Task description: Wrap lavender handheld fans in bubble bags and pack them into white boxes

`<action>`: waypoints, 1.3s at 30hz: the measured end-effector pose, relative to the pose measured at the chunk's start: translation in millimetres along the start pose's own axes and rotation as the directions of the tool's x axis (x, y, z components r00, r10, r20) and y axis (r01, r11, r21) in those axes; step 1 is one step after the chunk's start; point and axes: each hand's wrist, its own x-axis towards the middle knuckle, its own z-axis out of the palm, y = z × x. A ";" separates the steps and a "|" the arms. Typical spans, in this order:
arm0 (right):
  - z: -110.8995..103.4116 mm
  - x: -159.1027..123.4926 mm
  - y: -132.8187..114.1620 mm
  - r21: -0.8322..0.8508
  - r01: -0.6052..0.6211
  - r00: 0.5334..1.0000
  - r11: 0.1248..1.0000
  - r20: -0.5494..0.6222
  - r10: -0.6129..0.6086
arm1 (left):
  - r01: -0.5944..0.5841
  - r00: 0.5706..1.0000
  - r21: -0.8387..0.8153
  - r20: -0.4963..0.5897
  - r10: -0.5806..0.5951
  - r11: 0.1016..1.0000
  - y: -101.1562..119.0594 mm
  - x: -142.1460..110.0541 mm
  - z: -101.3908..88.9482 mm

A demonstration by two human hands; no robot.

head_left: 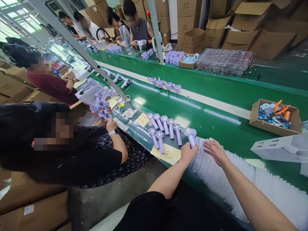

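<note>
My left hand [189, 153] is closed round the handle of a light purple handheld fan [191, 134], its head pointing up and away from me. Just right of it, my right hand [215, 150] has its fingers stretched out over the near end of a long row of white translucent plastic bags [216, 175]; whether the fingertips touch the bags I cannot tell. To the left of my left hand, several purple handheld fans [164, 123] lie in two rows on the bench, partly on a yellow paper sheet [168, 153] with handwriting.
A co-worker [91, 147] at left holds purple fans. Across the green conveyor belt [211, 118] lie more fans [168, 85]. On the right are a cardboard box [274, 128] of tools and a white box [281, 147]. A slanted metal post [96, 64] rises at left.
</note>
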 end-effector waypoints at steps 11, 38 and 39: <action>-1.2 -41.9 3.6 0.589 -0.379 0.897 0.714 0.046 0.439 | 0.113 0.992 -0.120 0.070 -0.105 0.986 -63.5 -33.7 23.1; -35.5 -187.6 -36.4 0.682 -0.358 0.915 0.637 0.392 0.095 | 0.373 0.891 -0.711 0.454 -0.016 0.597 61.4 -124.0 9.1; -39.1 -190.4 -33.9 0.687 -0.359 0.913 0.631 0.398 0.086 | 0.398 0.880 -0.689 0.474 -0.038 0.606 56.0 -127.6 14.4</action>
